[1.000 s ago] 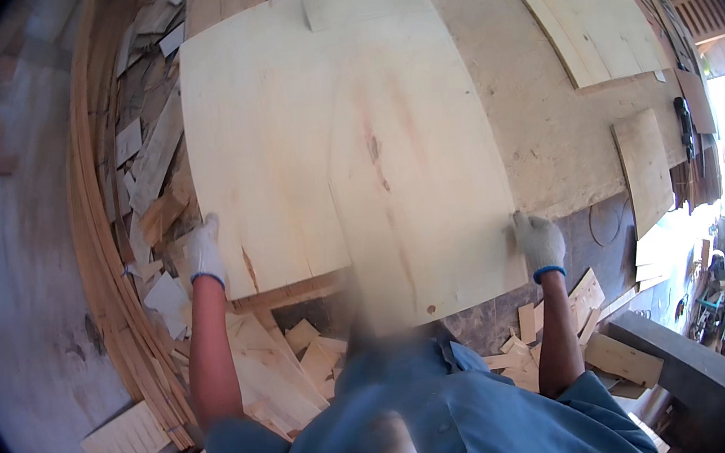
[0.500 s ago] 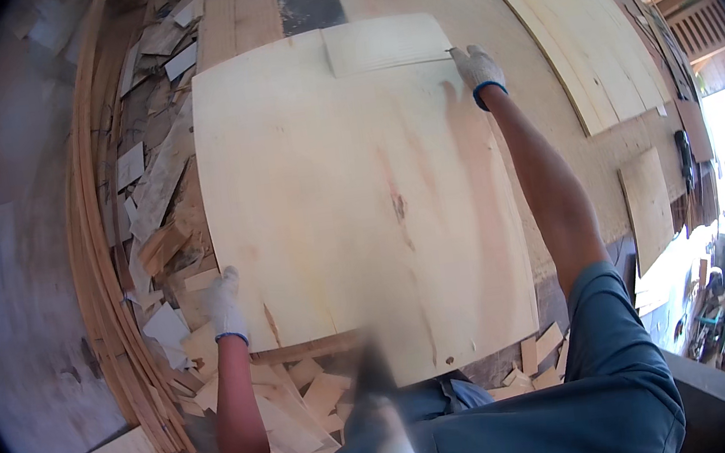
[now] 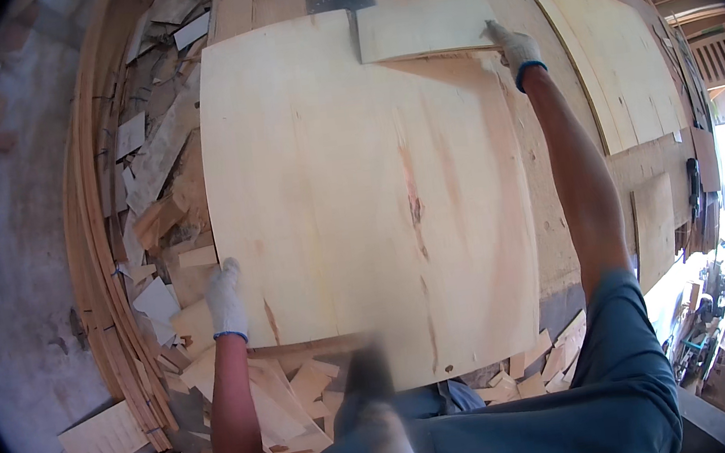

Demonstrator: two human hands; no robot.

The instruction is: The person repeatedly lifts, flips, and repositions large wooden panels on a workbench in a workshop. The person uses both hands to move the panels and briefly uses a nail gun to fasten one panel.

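Observation:
A large pale wood veneer sheet (image 3: pixel 330 185) with reddish streaks and dark cracks lies in front of me. At its left edge, near the lower corner, my left hand (image 3: pixel 227 299) in a white glove is closed on the sheet, thumb on top. Along the far edge, a small rectangular veneer piece (image 3: pixel 424 27) sits partly over the sheet and casts a shadow under its near side. My gloved right hand (image 3: pixel 518 46) pinches that piece by its right end; some of the fingers are hidden.
Veneer scraps (image 3: pixel 165 169) litter the left side beside long thin wood strips (image 3: pixel 95 259). Another veneer board (image 3: pixel 609 56) lies at the far right, with a smaller board (image 3: pixel 655 227) nearer. More offcuts (image 3: pixel 310 387) lie below the sheet. A dark blurred shape (image 3: pixel 369 370) covers part of the near edge.
The small veneer piece has moved right with my right hand and lifted a little, leaving a notch at the sheet's far edge. My left hand stays at the left edge.

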